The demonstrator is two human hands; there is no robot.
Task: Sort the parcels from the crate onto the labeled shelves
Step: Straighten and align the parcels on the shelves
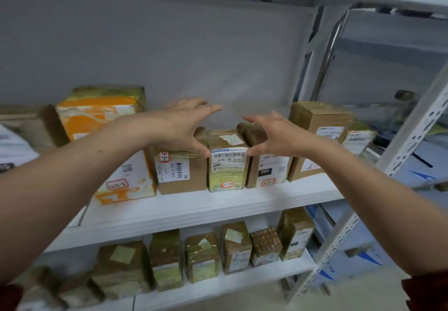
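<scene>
On the middle shelf [218, 204], both hands frame one small parcel [228, 165] wrapped in yellowish tape, which stands upright in the row with a white barcode label across its front. The left hand [186, 126] is released, its fingers spread and straight above the box beside it, with only the thumb tip touching the parcel's upper left corner. The right hand [274, 136] mirrors it, fingers spread and thumb tip at the upper right corner. Neither hand wraps around the parcel.

Pressed against the parcel's left side is a brown box [184, 177] with a barcode label and a red-edged sticker. Left of that, a larger orange-and-white parcel [106, 126] leans slightly. Touching the parcel's right side is a brown carton marked 060 [266, 170], then a taller brown box [317, 136], and past that a smaller taped packet [358, 141]. Several carry small red-bordered handwritten tags low on their fronts, but the writing is too blurred to read reliably.

On the lower shelf [242, 281] stands a row of taped parcels [201, 257], upright and close together. A perforated white post [397, 155] holds the shelving at the right, and a grey wall [145, 44] backs it.
</scene>
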